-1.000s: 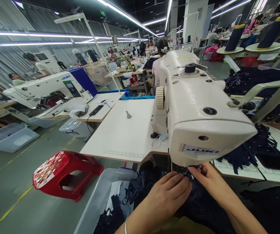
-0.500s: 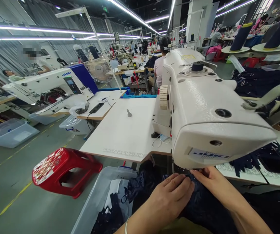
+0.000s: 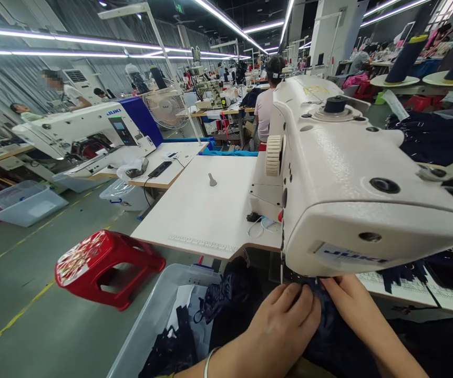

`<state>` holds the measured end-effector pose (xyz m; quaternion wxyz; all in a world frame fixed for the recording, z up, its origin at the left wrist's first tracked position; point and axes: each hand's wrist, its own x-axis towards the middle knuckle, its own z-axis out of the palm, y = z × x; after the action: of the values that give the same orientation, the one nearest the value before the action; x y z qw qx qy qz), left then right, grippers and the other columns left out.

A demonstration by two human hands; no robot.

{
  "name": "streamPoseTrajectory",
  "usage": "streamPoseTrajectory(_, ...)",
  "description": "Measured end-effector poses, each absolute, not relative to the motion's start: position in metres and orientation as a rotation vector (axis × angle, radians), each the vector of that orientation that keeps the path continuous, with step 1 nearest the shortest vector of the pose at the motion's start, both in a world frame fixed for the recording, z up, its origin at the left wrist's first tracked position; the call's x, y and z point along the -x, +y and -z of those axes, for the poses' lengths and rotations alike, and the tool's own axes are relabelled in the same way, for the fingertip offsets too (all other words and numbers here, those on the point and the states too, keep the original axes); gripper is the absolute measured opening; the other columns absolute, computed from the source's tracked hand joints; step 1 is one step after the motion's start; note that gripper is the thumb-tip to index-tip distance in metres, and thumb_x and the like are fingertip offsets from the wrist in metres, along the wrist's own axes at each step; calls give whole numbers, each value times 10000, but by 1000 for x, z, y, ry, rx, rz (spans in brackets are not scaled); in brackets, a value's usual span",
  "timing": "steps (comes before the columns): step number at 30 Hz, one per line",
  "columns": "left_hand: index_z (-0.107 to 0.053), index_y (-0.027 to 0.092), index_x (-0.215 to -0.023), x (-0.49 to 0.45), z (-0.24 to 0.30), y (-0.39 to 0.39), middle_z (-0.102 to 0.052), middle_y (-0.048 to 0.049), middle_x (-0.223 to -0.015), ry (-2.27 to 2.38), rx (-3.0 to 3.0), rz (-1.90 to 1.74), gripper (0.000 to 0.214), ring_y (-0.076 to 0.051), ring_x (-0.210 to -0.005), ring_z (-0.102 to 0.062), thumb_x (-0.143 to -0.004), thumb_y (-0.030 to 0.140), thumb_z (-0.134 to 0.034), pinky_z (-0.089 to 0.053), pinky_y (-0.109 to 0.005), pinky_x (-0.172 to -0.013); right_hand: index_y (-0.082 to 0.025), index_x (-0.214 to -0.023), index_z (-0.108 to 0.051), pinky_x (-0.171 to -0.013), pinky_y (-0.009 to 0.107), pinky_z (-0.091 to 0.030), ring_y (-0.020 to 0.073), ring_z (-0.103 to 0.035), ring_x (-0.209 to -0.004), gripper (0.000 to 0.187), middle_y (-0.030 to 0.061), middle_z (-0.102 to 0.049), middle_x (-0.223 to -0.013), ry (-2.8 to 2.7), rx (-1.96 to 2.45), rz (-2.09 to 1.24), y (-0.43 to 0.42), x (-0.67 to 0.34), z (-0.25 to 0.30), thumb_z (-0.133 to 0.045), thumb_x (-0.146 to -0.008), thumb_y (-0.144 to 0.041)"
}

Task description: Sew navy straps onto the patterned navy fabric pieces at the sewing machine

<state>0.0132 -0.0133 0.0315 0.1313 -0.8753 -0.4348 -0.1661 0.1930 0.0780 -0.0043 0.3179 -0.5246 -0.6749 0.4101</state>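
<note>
A white Juki sewing machine (image 3: 340, 173) fills the middle right, its head end facing me. Under that end lies dark navy fabric (image 3: 329, 336). My left hand (image 3: 285, 320) rests on the fabric with its fingers curled and pressed down, fingertips just below the machine head. My right hand (image 3: 348, 310) lies beside it on the right, its fingers pinched on the same fabric near the needle area, which the machine head hides. The two hands nearly touch.
A white worktable (image 3: 206, 210) extends left of the machine. A clear bin (image 3: 151, 325) with dark pieces stands at lower left, a red stool (image 3: 104, 265) on the floor beyond it. Another Juki machine (image 3: 84, 131) and seated workers are farther back. Navy pieces (image 3: 439, 136) pile at right.
The view has dropped and swung left, so the machine head looms larger and to the right. Both hands stay on the navy fabric under the head, shifted slightly right.
</note>
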Motion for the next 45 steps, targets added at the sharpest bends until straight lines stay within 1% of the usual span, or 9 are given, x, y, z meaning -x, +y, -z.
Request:
streamPoseTrajectory(2, -572, 105, -1259, -20, -23, -14, -572, -91, -1251, -1326, 2436, 442, 338, -220, -1103, -540, -966, 210, -441, -440, -334, -979, -208, -913, -702, -902, 430, -490, 325, -603, -1095, 288, 108, -714, -1072, -1875, 1363, -1066, 88, -191, 6, -532, -833, -427)
streamPoseTrajectory(6, -570, 117, -1266, -35, -10, -16, -558, -109, -1242, -1461, 2241, 435, 354, -248, -1072, -549, -958, 268, -483, -436, -401, -952, -240, -866, -730, -1010, 493, -421, 344, -599, -1112, 243, 85, -743, -958, -1954, 1250, -941, 104, -185, 6, -567, -799, -408)
streamPoseTrajectory(10, -584, 70, -1252, -42, -11, -16, -585, -131, -1194, -1433, 2167, 414, 371, -262, -1038, -559, -936, 249, -512, -448, -374, -889, -255, -1005, -696, -935, 466, -489, 287, -604, -1073, 219, 78, -697, -1085, -1930, 1236, -911, 111, -178, 9, -605, -870, -401)
streamPoseTrajectory(14, -597, 54, -1238, -46, -14, -15, -601, -135, -1172, -1435, 2135, 415, 379, -263, -1009, -566, -919, 251, -541, -446, -370, -866, -237, -1153, -619, -866, 408, -530, 206, -607, -1022, 259, 79, -603, -1235, -1937, 1242, -939, 112, -174, 12, -549, -949, -380)
streamPoseTrajectory(21, -609, 49, -1220, -49, -12, -13, -604, -138, -1171, -1457, 2114, 419, 386, -275, -1005, -572, -907, 272, -571, -441, -382, -861, -220, -1187, -598, -864, 402, -530, 211, -610, -1029, 276, 76, -588, -1248, -1923, 1239, -928, 114, -172, 12, -562, -947, -352)
streamPoseTrajectory(25, -608, 54, -1220, -52, -9, -13, -608, -135, -1173, -1478, 2099, 427, 377, -276, -1018, -576, -905, 257, -575, -438, -382, -874, -215, -1102, -645, -872, 433, -526, 232, -623, -1016, 263, 86, -652, -1150, -1925, 1229, -916, 117, -171, 13, -580, -923, -396)
streamPoseTrajectory(31, -627, 47, -1182, -54, -11, -13, -623, -138, -1141, -1471, 2086, 472, 350, -277, -1015, -585, -900, 250, -588, -445, -383, -875, -279, -857, -711, -835, 513, -540, 376, -617, -1035, 162, 100, -735, -841, -1931, 1220, -906, 119, -174, 16, -655, -770, -403)
streamPoseTrajectory(37, -620, 41, -1194, -53, -12, -12, -628, -135, -1140, -1475, 2092, 465, 364, -273, -1019, -588, -904, 257, -586, -448, -375, -874, -277, -811, -698, -846, 537, -529, 401, -613, -1044, 135, 109, -732, -812, -1955, 1236, -879, 121, -179, 19, -652, -722, -367)
streamPoseTrajectory(45, -662, 75, -1112, -51, -8, -11, -669, -112, -1083, -1506, 2006, 589, 293, -241, -988, -610, -946, 284, -540, -458, -352, -862, -268, -798, -716, -872, 529, -519, 384, -637, -993, 168, 102, -739, -756, -2018, 1231, -800, 115, -171, 24, -610, -766, -395)
